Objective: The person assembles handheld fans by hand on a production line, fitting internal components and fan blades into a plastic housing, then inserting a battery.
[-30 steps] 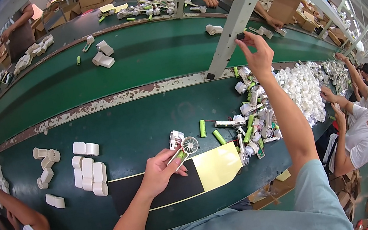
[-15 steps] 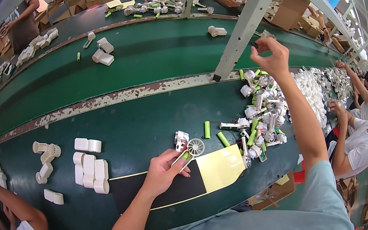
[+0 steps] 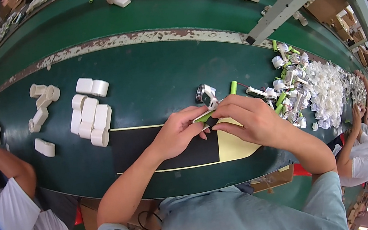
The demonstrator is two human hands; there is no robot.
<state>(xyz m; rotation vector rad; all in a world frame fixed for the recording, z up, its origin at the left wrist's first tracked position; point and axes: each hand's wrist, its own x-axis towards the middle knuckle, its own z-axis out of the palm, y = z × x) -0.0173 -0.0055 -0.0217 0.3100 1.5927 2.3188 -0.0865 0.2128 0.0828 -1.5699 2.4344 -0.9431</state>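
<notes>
My left hand [image 3: 182,132] is closed around a small fan assembly [image 3: 208,97] with a white body and a round head. A green battery cell [image 3: 204,117] lies along it, between my fingers. From the right, my right hand [image 3: 251,117] meets it, thumb and fingers pinched on a small black piece [image 3: 212,121] against the cell. Part of the assembly is hidden by my fingers. Under both hands lies a yellow backing sheet [image 3: 236,144] with a black layer [image 3: 165,147] covering its left part.
White plastic housings [image 3: 91,118] stand grouped at the left. A heap of fan parts with green cells [image 3: 282,100] and a pile of white pieces [image 3: 325,89] lie at the right. A grey metal post [image 3: 295,0] rises beyond them. Co-workers sit at both sides.
My right hand has come down from beside the post to the fan assembly at my left hand. The assembly has turned in my left hand. The view has tilted downward.
</notes>
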